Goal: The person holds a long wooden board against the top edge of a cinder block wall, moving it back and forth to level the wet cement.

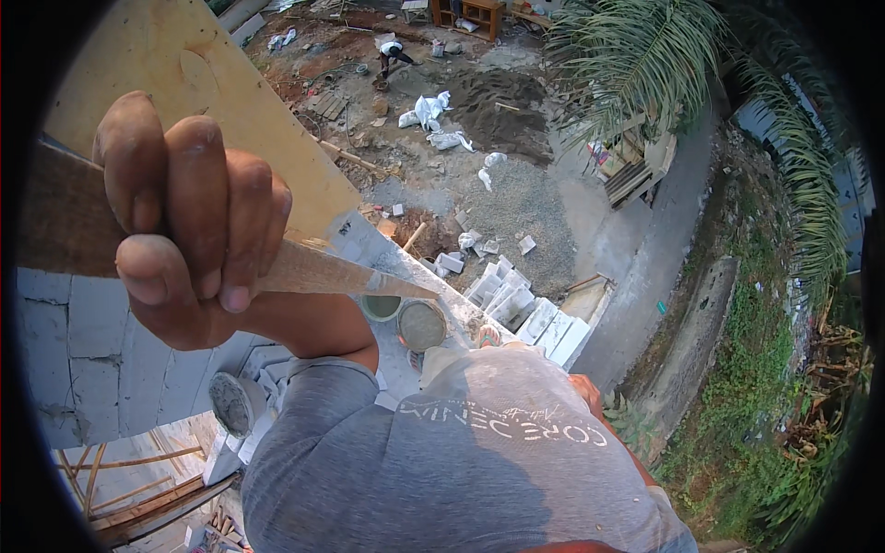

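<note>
1. At far left, holds a long wooden board [78, 221] close to the camera, broad at the left and narrowing to a tip near the middle of the view. Cannot tell whether touching anything at that tip.
2. Looks down, beneath the board, on a wall of pale blocks [99, 332] and, lower still, on brown planks [152, 509].
3. Grips the board with the left hand [194, 221], fingers curled around the wood in a fist, thumb against the lower side.
4. Has behind this hand a yellowish panel [249, 101], and below the forearm a round bucket [237, 404] with grey contents.
5. Near the middle, faces a greenish round container [381, 306] beside a tub of grey material [422, 325]; overlooks, on the ground farther off, a bent-over co-worker [395, 52] and white sacks [430, 109].
6. Wears a grey shirt [442, 461] with pale lettering, just below a sandalled foot [489, 337] and stacked white blocks [553, 332] in view.
7. Has the right hand [585, 392] low beside the shirt, mostly hidden. Cannot tell how its fingers are set or whether holding anything.
8. At right, overlooks gravel [521, 207], a curving grey road [673, 249], palm fronds [645, 55] and green plants [728, 415].
</note>
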Motion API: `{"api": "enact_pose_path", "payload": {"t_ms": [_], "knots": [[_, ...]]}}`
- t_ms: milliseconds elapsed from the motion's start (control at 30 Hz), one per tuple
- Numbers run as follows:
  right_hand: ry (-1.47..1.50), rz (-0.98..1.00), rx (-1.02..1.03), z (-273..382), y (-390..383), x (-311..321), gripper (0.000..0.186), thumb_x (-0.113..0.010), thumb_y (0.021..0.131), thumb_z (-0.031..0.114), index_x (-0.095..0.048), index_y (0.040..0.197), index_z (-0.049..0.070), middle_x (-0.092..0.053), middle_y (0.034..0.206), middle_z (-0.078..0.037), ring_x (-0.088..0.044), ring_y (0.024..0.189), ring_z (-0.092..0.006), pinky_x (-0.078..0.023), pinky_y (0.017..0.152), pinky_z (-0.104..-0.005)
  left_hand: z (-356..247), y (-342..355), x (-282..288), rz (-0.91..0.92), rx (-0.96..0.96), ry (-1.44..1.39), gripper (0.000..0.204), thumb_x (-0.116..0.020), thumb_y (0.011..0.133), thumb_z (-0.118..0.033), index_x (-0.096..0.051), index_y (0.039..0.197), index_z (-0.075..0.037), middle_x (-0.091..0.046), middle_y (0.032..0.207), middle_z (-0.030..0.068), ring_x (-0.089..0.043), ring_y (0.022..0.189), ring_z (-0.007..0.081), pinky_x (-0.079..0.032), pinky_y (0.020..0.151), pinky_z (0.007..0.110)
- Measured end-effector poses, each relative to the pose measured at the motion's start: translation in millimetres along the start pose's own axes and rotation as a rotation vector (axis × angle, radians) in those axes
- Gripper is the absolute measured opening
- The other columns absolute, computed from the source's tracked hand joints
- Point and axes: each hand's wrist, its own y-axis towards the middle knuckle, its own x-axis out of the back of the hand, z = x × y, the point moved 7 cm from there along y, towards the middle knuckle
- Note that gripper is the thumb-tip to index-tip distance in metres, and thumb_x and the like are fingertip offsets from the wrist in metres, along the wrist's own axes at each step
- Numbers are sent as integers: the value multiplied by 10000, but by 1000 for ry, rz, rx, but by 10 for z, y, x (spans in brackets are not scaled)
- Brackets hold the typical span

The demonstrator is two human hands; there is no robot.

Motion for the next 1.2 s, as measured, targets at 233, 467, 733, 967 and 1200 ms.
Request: {"api": "enact_pose_path", "payload": {"t_ms": [233, 467, 733, 967, 1200], "knots": [[44, 4, 4, -168, -71, -74, 533, -685, 734, 140, -499, 1231, 95, -618, 1036, -182, -619, 908, -366, -503, 779, -425, -9, 4, 5, 23, 15, 26, 290, -636, 897, -125, -348, 917, -99, -481, 642, -3, -537, 493, 76, -463, 450, 165], [23, 13, 0, -219, -83, -92, 539, -696, 734, 167, -487, 1226, 103, -621, 1044, -179, -623, 910, -366, -501, 770, -431, -4, 9, -6, 24, 2, 34, 301, -641, 901, -138, -344, 926, -94, -480, 646, -2, -540, 496, 76, -461, 448, 156], [9, 6, 5, -202, -60, -75, 513, -672, 750, 152, -491, 1226, 97, -624, 1042, -178, -621, 912, -367, -500, 764, -436, -5, 19, -1, 53, 32, 36, 297, -655, 895, -140, -361, 915, -103, -492, 650, 6, -538, 486, 79, -459, 443, 164], [4, 9, -1, -181, -45, -73, 502, -664, 754, 141, -500, 1226, 92, -626, 1039, -176, -622, 907, -364, -503, 759, -431, -5, 8, 8, 38, 20, 13, 293, -653, 894, -134, -362, 915, -106, -496, 650, 9, -541, 488, 82, -457, 441, 171], [19, 25, 11, -210, -65, -86, 513, -673, 750, 135, -502, 1233, 99, -628, 1033, -166, -624, 901, -353, -507, 765, -419, 4, 6, -6, 16, 6, -8, 286, -643, 897, -124, -358, 920, -104, -492, 648, 3, -542, 493, 79, -456, 444, 163]]}}
